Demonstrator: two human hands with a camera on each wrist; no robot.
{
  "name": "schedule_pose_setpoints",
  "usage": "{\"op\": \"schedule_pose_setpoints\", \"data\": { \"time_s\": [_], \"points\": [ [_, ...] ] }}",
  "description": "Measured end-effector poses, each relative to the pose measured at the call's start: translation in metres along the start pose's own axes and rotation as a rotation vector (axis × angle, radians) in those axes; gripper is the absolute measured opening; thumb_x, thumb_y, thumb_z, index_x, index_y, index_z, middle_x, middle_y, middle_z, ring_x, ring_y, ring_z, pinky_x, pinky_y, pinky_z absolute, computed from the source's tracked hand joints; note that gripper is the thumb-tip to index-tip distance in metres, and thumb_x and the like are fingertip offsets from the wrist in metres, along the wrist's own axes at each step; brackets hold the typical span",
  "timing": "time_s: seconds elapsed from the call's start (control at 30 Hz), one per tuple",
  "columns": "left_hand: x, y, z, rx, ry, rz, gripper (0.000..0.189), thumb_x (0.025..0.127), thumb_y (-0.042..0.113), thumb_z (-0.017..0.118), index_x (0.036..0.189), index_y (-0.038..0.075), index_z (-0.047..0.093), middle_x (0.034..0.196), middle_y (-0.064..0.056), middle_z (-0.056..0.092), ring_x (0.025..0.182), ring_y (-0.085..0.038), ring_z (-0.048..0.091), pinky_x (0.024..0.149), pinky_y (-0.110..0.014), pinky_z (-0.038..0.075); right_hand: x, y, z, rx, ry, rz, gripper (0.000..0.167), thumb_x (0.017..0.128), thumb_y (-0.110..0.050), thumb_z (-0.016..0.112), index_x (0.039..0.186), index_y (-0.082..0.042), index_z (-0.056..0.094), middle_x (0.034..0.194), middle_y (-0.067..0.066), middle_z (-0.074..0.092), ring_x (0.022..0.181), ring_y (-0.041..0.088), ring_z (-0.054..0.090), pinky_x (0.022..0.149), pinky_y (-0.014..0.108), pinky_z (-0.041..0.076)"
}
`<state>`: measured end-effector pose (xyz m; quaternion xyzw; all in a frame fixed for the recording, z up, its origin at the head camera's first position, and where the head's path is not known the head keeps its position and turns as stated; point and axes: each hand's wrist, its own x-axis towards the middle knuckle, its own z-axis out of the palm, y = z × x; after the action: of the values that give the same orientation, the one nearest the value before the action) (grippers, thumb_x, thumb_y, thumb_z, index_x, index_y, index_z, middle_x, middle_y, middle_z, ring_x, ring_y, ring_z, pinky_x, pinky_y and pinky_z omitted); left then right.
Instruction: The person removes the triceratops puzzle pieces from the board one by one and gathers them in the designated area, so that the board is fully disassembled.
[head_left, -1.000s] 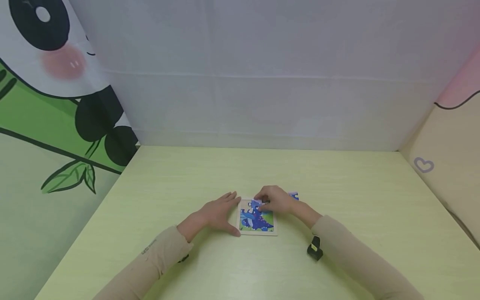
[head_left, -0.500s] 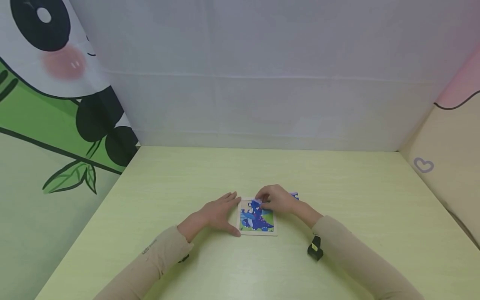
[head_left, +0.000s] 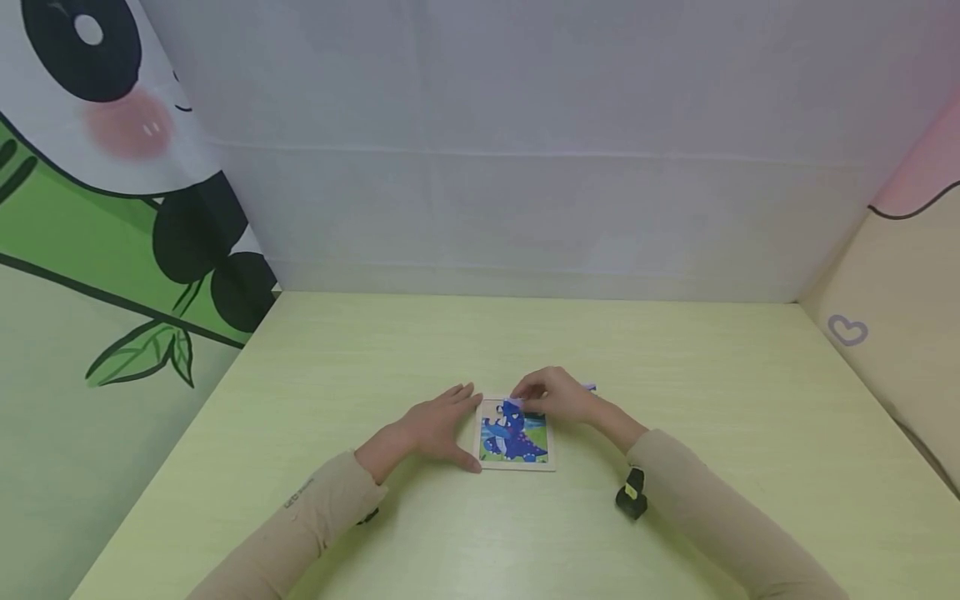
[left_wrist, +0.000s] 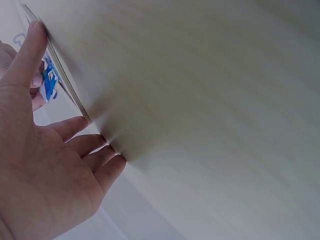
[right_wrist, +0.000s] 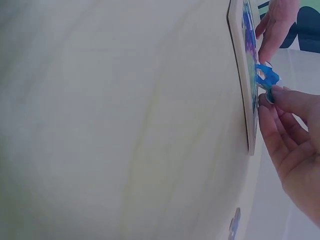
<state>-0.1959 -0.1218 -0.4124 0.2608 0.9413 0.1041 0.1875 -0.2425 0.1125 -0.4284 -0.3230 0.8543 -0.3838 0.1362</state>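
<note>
Right hand (head_left: 558,396) pinches a puzzle piece (right_wrist: 270,77) (long axis unclear) tilted over the board (head_left: 521,467) that the spread left hand (head_left: 435,427) touches.

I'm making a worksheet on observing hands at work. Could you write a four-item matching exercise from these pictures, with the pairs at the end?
Column one:
1. Left hand
2. Right hand
3. Board
4. Table

Column two:
A. Pale yellow-green in the head view
B. Shows a blue dinosaur inside a pale rim
C. Touches the board's left edge
D. Pinches a blue piece

Right pairs: 1-C, 2-D, 3-B, 4-A
</note>
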Motion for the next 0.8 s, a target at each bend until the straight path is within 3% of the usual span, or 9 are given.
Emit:
{"op": "schedule_pose_setpoints", "data": {
  "time_s": [0.53,0.8],
  "points": [
    [0.0063,-0.0026,0.0029,0.004,0.003,-0.004,0.105,0.064,0.061,0.07,0.144,0.011,0.024,0.151,-0.01,0.016,0.138,-0.027,0.011,0.107,-0.047,0.024,0.0027,0.0048,0.0002,-0.017,0.007,-0.011,0.015,0.082,-0.003,0.064,0.097,-0.004,0.067,0.085,0.001,0.065,0.075,0.009,0.057,0.069,0.021,0.05],
    [0.0071,-0.0023,0.002,0.004,0.003,-0.003,0.105,0.064,0.06,0.07,0.144,0.01,0.024,0.15,-0.011,0.016,0.138,-0.027,0.011,0.107,-0.047,0.025,0.0038,0.0005,0.0046,-0.078,0.008,0.059,0.026,0.075,-0.008,0.073,0.098,-0.006,0.063,0.081,-0.003,0.059,0.073,0.01,0.053,0.066,0.02,0.048]
  ]
}}
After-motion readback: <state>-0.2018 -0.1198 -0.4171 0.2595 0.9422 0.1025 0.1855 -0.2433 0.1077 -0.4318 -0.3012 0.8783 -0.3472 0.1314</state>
